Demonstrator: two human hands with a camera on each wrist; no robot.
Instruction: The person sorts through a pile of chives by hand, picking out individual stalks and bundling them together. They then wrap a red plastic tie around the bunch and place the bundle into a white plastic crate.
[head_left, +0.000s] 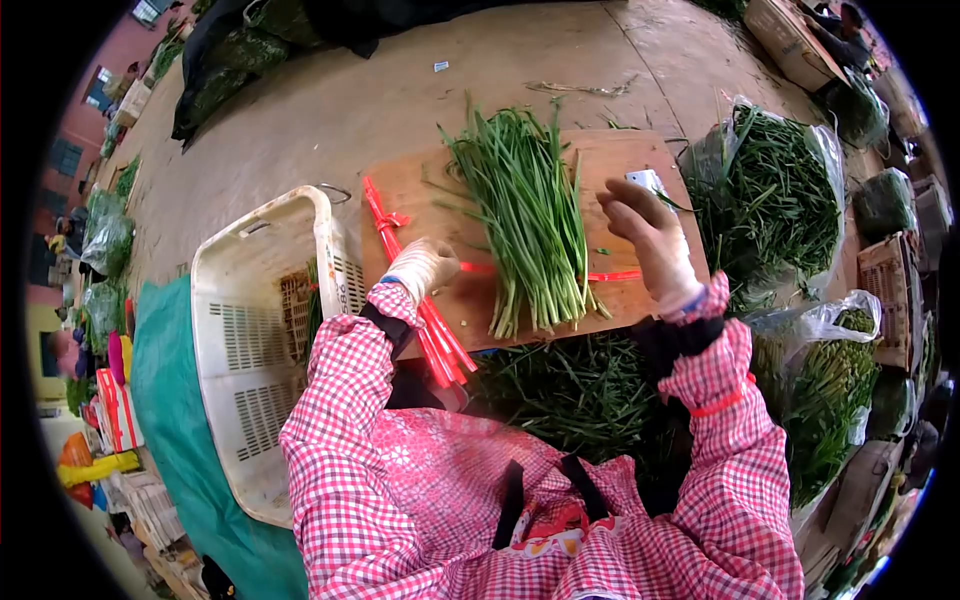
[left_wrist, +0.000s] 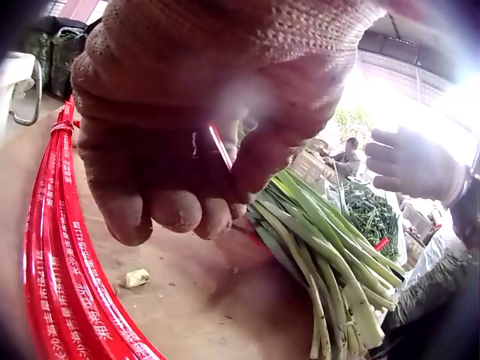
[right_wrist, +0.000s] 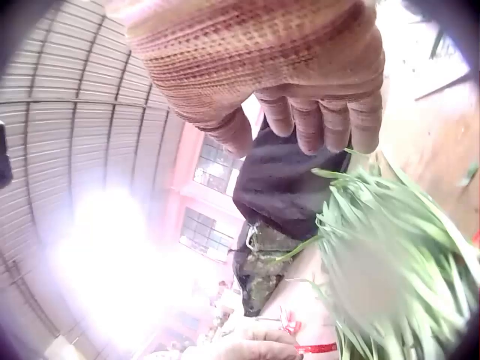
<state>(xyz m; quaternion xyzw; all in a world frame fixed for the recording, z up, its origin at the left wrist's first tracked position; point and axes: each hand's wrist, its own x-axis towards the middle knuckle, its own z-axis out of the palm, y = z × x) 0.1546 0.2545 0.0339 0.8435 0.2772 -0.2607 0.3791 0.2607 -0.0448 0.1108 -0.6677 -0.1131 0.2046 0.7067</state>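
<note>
A bunch of long leafy greens with pale stem ends [head_left: 530, 220] lies on a wooden board [head_left: 640, 150], stems toward the person. A red printed strip [head_left: 615, 275] runs crosswise beneath it and shows on both sides. Left of the bunch, my gloved left hand [head_left: 424, 266] pinches the strip's left part; curled fingers and a bit of red [left_wrist: 220, 146] show in the left wrist view. My gloved right hand [head_left: 655, 245] is raised over the board's right side, fingers loosely bent and holding nothing. A knotted bundle of red strips [head_left: 440, 345] lies along the board's left edge.
A white plastic crate [head_left: 215, 300] stands at the left, beside a green sheet [head_left: 165, 350]. Bags of cut greens [head_left: 780, 190] stand at the right. More loose greens [head_left: 570, 390] lie below the board's near edge. A small white object [head_left: 645, 181] sits behind the right hand.
</note>
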